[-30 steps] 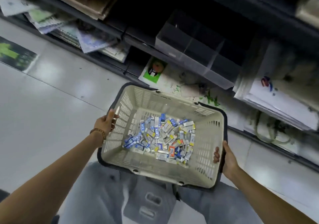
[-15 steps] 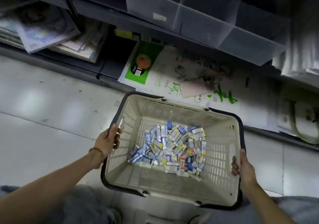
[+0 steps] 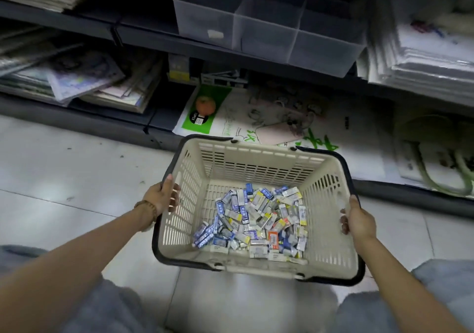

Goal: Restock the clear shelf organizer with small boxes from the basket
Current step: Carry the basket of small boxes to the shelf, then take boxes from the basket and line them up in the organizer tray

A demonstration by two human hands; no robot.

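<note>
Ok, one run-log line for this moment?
phase: pre-restock | left hand: grips beige slotted plastic basket, left rim | right hand: grips right rim | small blue-and-white boxes: piled in basket | clear plastic shelf organizer: no boxes seen inside

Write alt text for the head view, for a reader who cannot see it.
The left hand and right hand grip opposite rims of a beige basket holding small boxes. Beyond it, a clear shelf organizer sits on a dark shelf.

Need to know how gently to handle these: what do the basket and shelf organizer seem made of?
The beige slotted basket looks like matte moulded plastic: uniform vent slots, rounded corners. The clear divided shelf organizer looks like frosted translucent plastic: its dividers show dimly through the front wall.
</note>
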